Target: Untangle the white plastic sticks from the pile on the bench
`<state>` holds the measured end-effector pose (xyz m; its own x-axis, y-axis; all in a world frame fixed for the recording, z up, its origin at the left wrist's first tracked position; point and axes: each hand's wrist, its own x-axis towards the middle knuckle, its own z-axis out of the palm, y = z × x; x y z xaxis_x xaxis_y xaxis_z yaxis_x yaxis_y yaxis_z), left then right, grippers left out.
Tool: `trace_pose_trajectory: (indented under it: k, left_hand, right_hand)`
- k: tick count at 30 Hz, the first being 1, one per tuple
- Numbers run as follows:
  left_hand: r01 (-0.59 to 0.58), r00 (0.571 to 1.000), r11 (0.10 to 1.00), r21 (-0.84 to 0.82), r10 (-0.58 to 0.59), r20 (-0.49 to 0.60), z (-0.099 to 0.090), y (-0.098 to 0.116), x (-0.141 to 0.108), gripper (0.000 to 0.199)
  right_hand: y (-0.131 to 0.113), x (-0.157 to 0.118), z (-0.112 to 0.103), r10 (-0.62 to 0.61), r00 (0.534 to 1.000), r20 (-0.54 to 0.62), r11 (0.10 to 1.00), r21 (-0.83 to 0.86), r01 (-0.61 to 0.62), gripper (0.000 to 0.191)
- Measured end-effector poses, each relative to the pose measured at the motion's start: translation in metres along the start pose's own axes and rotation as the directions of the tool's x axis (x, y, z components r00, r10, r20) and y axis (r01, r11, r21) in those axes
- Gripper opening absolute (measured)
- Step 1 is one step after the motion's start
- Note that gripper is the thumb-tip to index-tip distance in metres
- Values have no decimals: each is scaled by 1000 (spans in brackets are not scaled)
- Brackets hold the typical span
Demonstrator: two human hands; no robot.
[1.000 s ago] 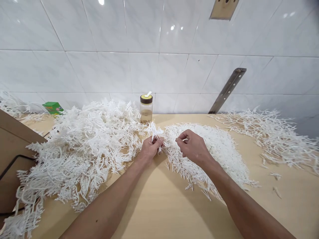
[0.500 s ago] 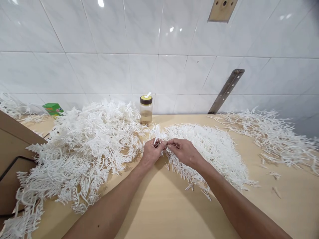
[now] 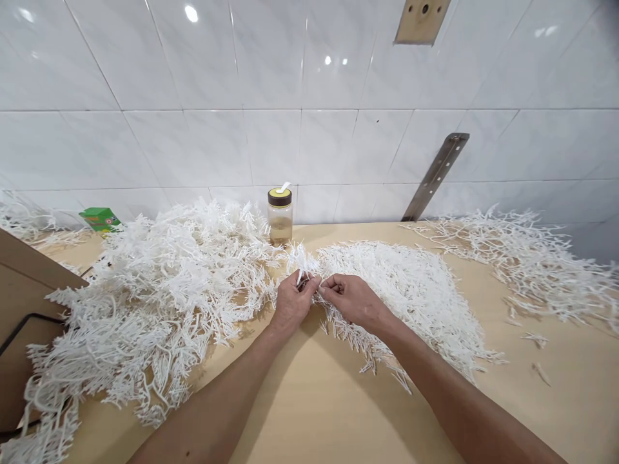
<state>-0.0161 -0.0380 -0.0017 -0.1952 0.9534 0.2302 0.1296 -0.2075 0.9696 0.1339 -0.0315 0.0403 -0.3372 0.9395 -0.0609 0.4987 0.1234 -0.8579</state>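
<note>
My left hand (image 3: pixel 294 298) is closed on a white branched plastic sprig (image 3: pixel 302 259), whose feathery top sticks up above the fingers. Close beside it, my right hand (image 3: pixel 349 298) has thumb and forefinger pinched together at the sprig's lower end; what lies between those fingertips is too small to make out. Left of the hands spreads a big tangled heap of white branched sprigs (image 3: pixel 193 264). A flatter pile of short white pieces (image 3: pixel 406 290) lies behind and to the right of my right hand.
A lidded bottle (image 3: pixel 280 222) stands by the tiled wall. Bare white stems (image 3: pixel 512 258) lie at the right. A green box (image 3: pixel 99 219) sits behind the left heap, a brown board (image 3: pixel 29 322) at the left edge. A metal bracket (image 3: pixel 438 174) leans on the wall.
The fingertips of my two hands have come slightly apart, my right hand dipping a little. The sprig stays in my left hand. The whole view has shifted slightly.
</note>
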Motion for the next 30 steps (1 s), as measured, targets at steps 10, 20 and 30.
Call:
trace_pose_trajectory:
  k: [10, 20, 30]
  left_hand:
    - [193, 978, 972, -137, -181, 100, -4, 9, 0, 33]
    - [121, 986, 990, -73, -111, 122, -2, 4, 1, 30]
    - [18, 990, 999, -48, -11, 140, -2, 4, -2, 27]
  right_hand:
    - [2, 2, 0, -96, 992, -78, 984, -161, 82, 16]
    - [5, 1, 6, -148, 980, -131, 947, -305, 102, 13]
    - [-5, 4, -11, -66, 926, -372, 916, -391, -92, 10]
